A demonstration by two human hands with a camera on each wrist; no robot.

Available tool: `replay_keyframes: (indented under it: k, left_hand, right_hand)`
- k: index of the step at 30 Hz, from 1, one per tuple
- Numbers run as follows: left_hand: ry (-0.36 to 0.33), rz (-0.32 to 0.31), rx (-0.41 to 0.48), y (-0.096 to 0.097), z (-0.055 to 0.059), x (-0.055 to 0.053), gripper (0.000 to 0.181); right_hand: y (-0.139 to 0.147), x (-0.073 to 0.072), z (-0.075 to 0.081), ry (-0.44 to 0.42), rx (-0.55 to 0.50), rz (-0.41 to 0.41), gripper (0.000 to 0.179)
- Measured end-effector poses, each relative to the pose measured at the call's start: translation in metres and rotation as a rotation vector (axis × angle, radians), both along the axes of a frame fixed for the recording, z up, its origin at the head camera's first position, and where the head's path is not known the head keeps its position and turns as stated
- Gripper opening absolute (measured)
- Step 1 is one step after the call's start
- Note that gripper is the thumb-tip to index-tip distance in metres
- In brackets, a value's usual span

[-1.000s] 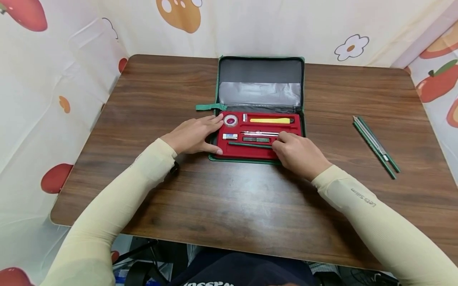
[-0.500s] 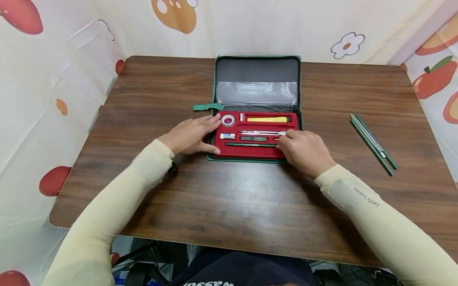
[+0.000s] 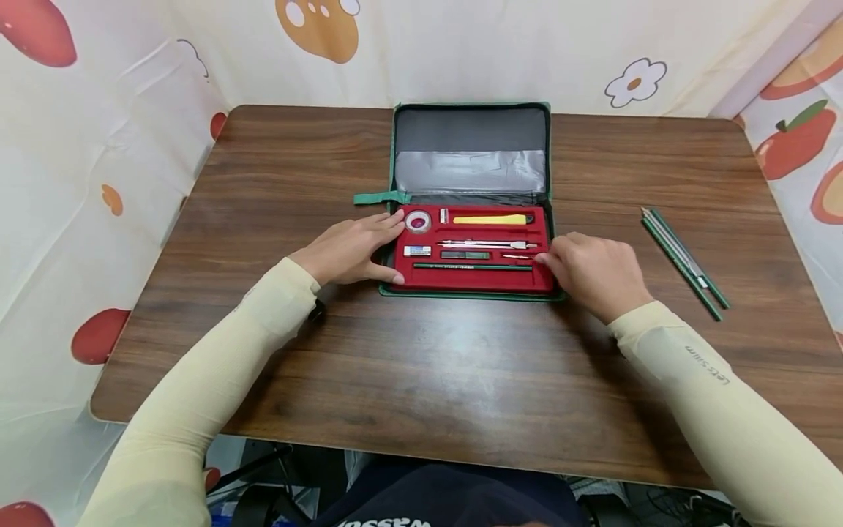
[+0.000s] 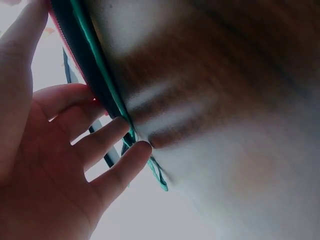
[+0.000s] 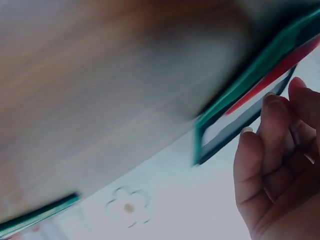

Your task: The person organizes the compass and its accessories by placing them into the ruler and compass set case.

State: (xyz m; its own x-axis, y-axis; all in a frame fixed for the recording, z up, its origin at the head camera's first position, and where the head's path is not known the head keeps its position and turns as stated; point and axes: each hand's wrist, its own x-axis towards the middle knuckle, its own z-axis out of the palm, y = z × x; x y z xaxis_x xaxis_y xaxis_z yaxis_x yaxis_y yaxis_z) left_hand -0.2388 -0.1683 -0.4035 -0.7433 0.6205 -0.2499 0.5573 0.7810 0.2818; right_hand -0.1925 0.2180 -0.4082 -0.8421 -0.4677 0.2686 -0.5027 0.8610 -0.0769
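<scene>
A green zip case (image 3: 393, 150) lies unfolded with its lid back. Its red tray (image 3: 487, 281) holds a green pencil (image 3: 473, 267), a metal compass (image 3: 487, 244), a yellow utility knife (image 3: 490, 219), a tape roll (image 3: 418, 222), a white eraser (image 3: 418, 251) and a small dark green box (image 3: 465, 255). My left hand (image 3: 349, 249) rests at the case's left edge, thumb and fingertips on the tray's border; in the left wrist view its fingers are spread along the green edge. At the right end of the tray, my right hand (image 3: 596, 271) has loosely bent fingers (image 5: 272, 120) with nothing between them.
Several green and silver pencils (image 3: 686, 263) lie together on the brown wooden table (image 3: 448, 395) to the right. A green strap (image 3: 375, 197) sticks out left of the case. Fruit-patterned curtains (image 3: 487, 51) hang along the table's back and sides.
My right hand has let go of the green pencil, which lies in the tray, and slid right to the case's right edge. The left hand stays in place.
</scene>
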Motion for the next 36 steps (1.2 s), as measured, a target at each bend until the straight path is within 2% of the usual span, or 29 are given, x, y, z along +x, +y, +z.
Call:
replay_keyframes:
  k: [4, 8, 10, 13, 16, 21, 28, 32, 36]
  left_hand:
    - [-0.015, 0.009, -0.008, -0.002, 0.0, 0.002, 0.101]
    - [-0.022, 0.012, -0.01, -0.003, -0.003, 0.003, 0.1]
    - [-0.014, 0.008, -0.006, -0.003, -0.004, 0.003, 0.1]
    - [-0.006, 0.005, 0.002, -0.003, -0.005, 0.002, 0.1]
    - [-0.007, 0.001, 0.007, -0.003, -0.005, 0.002, 0.1]
    - [-0.008, 0.004, 0.003, -0.002, -0.004, 0.001, 0.1]
    - [0.0, 0.004, -0.002, -0.001, -0.002, 0.0, 0.1]
    - [0.002, 0.001, -0.004, 0.0, -0.001, 0.001, 0.1]
    - [0.002, -0.004, 0.003, 0.001, 0.001, 0.0, 0.1]
  right_hand:
    - [0.023, -0.002, -0.001, -0.003, 0.002, -0.072, 0.029]
    - [0.051, -0.005, -0.001, 0.029, 0.003, -0.132, 0.036]
    - [0.069, -0.008, 0.0, 0.017, 0.009, -0.183, 0.032]
    - [0.098, -0.013, 0.004, -0.051, 0.031, -0.283, 0.028]
    - [0.124, -0.015, 0.008, -0.156, 0.05, -0.387, 0.027]
    - [0.153, -0.014, 0.011, -0.269, 0.091, -0.515, 0.026]
    - [0.169, -0.012, 0.01, -0.307, 0.123, -0.559, 0.031]
    - [0.172, -0.011, 0.01, -0.364, 0.112, -0.579, 0.036]
    - [0.174, -0.012, 0.012, -0.423, 0.107, -0.589, 0.031]
